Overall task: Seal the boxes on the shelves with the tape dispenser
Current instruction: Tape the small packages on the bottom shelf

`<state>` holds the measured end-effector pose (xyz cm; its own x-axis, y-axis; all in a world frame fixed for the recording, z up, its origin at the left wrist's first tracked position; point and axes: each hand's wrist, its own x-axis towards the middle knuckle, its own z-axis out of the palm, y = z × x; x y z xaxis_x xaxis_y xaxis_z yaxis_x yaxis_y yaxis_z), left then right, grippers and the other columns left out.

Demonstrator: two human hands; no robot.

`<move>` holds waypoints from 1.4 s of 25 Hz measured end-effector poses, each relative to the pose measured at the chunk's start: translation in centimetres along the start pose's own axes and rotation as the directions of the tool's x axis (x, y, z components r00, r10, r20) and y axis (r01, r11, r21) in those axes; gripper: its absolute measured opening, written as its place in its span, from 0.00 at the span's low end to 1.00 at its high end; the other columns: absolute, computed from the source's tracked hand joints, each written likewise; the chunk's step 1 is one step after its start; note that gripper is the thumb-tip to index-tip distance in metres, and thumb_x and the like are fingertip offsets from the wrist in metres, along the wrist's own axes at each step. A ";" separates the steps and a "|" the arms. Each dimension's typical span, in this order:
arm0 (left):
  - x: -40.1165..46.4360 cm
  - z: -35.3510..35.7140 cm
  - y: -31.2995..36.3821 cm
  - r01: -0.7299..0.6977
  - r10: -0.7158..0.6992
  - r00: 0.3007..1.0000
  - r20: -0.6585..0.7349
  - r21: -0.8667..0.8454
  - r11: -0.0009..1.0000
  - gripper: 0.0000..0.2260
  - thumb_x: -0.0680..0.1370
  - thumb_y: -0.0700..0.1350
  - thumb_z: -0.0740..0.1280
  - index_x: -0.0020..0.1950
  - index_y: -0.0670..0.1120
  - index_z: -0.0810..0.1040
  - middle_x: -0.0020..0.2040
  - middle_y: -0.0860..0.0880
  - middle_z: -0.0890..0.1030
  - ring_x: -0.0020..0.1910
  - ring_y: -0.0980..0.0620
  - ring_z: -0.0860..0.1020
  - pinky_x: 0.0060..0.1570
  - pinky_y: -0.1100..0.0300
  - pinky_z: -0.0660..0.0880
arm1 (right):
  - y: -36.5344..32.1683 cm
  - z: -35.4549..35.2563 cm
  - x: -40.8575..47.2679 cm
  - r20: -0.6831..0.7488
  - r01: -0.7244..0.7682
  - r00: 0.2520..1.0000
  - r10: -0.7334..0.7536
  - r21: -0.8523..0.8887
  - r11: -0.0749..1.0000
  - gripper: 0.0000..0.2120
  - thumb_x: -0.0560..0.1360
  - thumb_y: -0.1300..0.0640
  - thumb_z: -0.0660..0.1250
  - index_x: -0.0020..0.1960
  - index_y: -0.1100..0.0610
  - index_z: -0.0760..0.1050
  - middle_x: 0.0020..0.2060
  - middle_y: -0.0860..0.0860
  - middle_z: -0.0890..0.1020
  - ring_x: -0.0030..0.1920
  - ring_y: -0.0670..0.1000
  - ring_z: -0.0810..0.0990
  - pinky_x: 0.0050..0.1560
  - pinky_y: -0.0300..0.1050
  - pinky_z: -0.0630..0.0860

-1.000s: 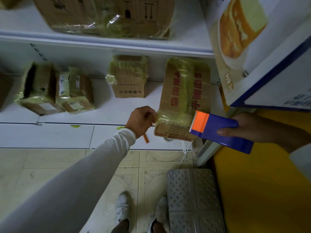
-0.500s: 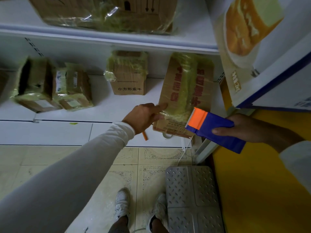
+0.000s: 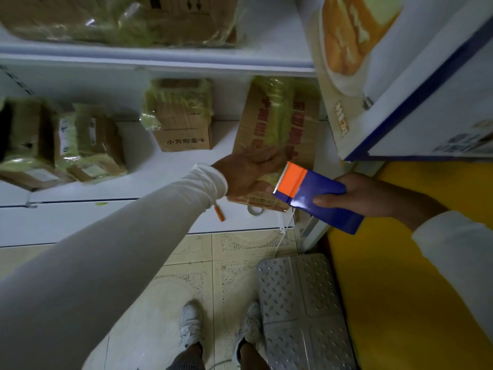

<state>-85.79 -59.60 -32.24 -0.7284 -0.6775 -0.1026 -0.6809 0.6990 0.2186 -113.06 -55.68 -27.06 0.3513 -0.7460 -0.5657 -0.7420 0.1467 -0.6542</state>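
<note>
A tall cardboard box with red print (image 3: pixel 282 121), wrapped in yellowish tape, stands at the right end of the lower white shelf (image 3: pixel 138 188). My left hand (image 3: pixel 248 169) lies flat on its near face, fingers spread. The blue tape dispenser (image 3: pixel 314 198), with an orange plate and a toothed blade at its front, is gripped in my right hand (image 3: pixel 365 194); the blade sits at the box's lower right corner. A smaller taped box (image 3: pixel 181 121) stands behind, and several taped boxes (image 3: pixel 61 145) lie at the left.
A large taped carton (image 3: pixel 128 20) fills the upper shelf. A white and blue printed box (image 3: pixel 416 76) juts out at the upper right. A metal step (image 3: pixel 301 308) lies on the tiled floor beside my feet. A yellow surface (image 3: pixel 400 289) is at right.
My left hand went from a pinch at the box's lower left edge to an open palm flat on the box's face. The dispenser stayed near the box's lower right corner.
</note>
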 end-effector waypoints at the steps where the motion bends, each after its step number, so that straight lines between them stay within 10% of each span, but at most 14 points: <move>1: 0.6 0.4 -0.2 0.010 -0.010 1.000 0.024 -0.009 1.000 0.29 0.80 0.54 0.59 0.77 0.49 0.52 0.78 0.46 0.53 0.76 0.45 0.54 0.74 0.53 0.52 | 0.2 0.2 0.0 -0.002 0.010 1.000 -0.010 -0.008 1.000 0.27 0.69 0.37 0.71 0.48 0.63 0.80 0.43 0.65 0.83 0.42 0.64 0.82 0.42 0.49 0.71; 10: 0.6 0.1 -1.2 -0.016 0.016 1.000 -0.004 -0.041 0.999 0.26 0.80 0.50 0.61 0.76 0.52 0.56 0.77 0.50 0.57 0.76 0.48 0.55 0.75 0.54 0.49 | 5.1 -2.3 -5.8 -0.061 -0.141 0.989 0.137 -0.069 0.988 0.19 0.64 0.33 0.70 0.28 0.48 0.74 0.23 0.50 0.74 0.24 0.49 0.73 0.29 0.41 0.65; 16: 3.5 -0.2 4.3 0.226 -0.214 0.974 -0.076 0.236 0.945 0.40 0.70 0.73 0.52 0.74 0.49 0.61 0.70 0.45 0.69 0.67 0.41 0.69 0.69 0.43 0.62 | 5.3 -0.7 -4.4 -0.188 -0.141 0.975 0.114 -0.136 0.981 0.18 0.74 0.43 0.71 0.27 0.44 0.75 0.22 0.46 0.75 0.23 0.44 0.72 0.32 0.43 0.63; 25: 4.2 1.8 5.2 0.150 -0.157 0.988 0.005 0.250 0.957 0.28 0.79 0.64 0.45 0.77 0.55 0.50 0.78 0.53 0.54 0.77 0.49 0.49 0.72 0.40 0.53 | 5.4 2.0 -1.5 -0.479 -0.437 0.859 0.178 -0.507 0.743 0.21 0.77 0.39 0.61 0.35 0.53 0.67 0.28 0.49 0.72 0.28 0.48 0.70 0.28 0.40 0.60; 29: 3.7 1.6 6.1 0.224 -0.225 0.974 -0.015 0.180 0.958 0.38 0.71 0.73 0.46 0.74 0.52 0.62 0.74 0.51 0.65 0.74 0.46 0.61 0.69 0.36 0.56 | 8.7 2.9 -3.9 -0.408 -0.525 0.833 0.373 -0.372 0.765 0.23 0.77 0.38 0.63 0.33 0.54 0.66 0.27 0.50 0.70 0.26 0.48 0.69 0.27 0.41 0.60; 35: 6.4 2.9 9.7 0.465 -0.445 0.883 -0.148 0.155 0.871 0.26 0.73 0.59 0.62 0.66 0.46 0.65 0.66 0.46 0.70 0.69 0.39 0.64 0.65 0.30 0.56 | 7.1 4.4 -5.1 -0.419 -0.304 0.882 0.213 -0.164 0.938 0.25 0.75 0.38 0.66 0.30 0.53 0.65 0.23 0.49 0.68 0.23 0.48 0.67 0.28 0.42 0.61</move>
<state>-97.31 -56.45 -33.58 -0.3288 -0.9434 -0.0442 -0.9441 0.3294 -0.0079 -117.62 -48.01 -30.99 -0.0876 -0.8994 -0.4282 -0.8966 0.2585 -0.3595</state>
